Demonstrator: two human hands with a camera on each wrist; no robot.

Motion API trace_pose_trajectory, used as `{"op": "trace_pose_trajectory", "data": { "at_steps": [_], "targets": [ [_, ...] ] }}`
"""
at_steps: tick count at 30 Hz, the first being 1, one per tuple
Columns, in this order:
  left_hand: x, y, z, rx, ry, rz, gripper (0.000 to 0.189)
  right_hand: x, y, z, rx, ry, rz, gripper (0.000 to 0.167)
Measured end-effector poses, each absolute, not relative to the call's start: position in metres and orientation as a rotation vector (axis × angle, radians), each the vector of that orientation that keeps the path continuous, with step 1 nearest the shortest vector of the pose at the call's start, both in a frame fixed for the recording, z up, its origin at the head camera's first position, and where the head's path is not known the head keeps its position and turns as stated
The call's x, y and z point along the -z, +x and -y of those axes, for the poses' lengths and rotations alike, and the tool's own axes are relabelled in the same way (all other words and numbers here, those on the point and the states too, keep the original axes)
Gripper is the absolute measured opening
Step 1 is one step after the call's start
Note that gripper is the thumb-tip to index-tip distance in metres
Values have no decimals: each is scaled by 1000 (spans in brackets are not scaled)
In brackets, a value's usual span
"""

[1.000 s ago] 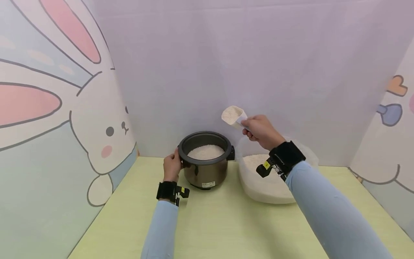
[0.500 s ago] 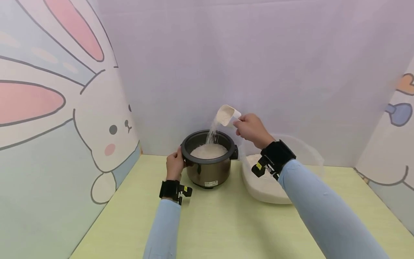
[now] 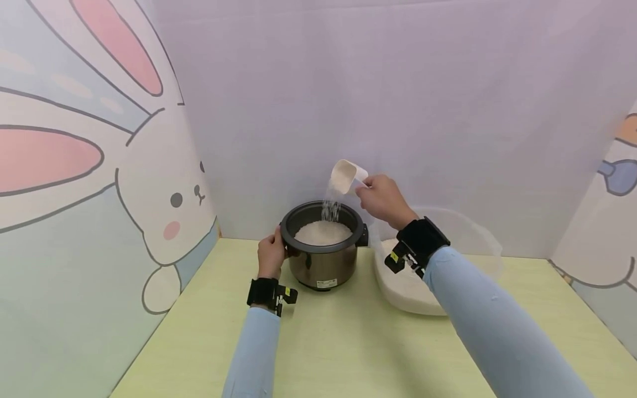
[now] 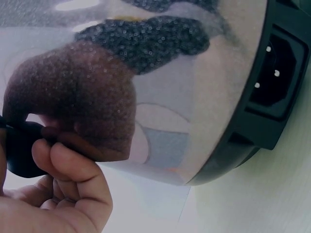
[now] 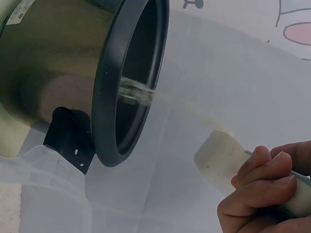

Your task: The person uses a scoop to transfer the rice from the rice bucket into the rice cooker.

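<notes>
With your left hand (image 3: 271, 255) you pinch the black side handle (image 4: 23, 154) of the rice cooker (image 3: 323, 268), fingers curled. Your right hand (image 3: 383, 200) grips the white scoop (image 3: 347, 177), which is tilted above the cooker, and rice (image 3: 323, 234) falls inside. The cooker stands near the back edge of the counter (image 3: 328, 342), just left of the plastic tub (image 3: 410, 298). Toward you, the counter extends widely before both.

Room before the cooker (image 3: 320, 268), tub (image 3: 398, 299) close at right, space behind apparently tight.
</notes>
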State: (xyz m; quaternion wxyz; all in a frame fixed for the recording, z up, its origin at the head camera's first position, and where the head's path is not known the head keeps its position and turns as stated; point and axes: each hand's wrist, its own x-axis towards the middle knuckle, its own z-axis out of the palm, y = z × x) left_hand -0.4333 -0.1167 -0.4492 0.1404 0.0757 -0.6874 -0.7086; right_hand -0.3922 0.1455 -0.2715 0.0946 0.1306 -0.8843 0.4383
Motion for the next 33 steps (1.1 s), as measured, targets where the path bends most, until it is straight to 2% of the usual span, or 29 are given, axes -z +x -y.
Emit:
{"op": "trace_pose_trajectory", "data": {
  "at_steps": [16,33],
  "targets": [
    [450,-434,113,2015,227,2006,47,273,-390,-140,-1059,503,2641,32],
    [451,-436,113,2027,219,1992,48,282,-393,-150,-882,548,2665,27]
  ]
}}
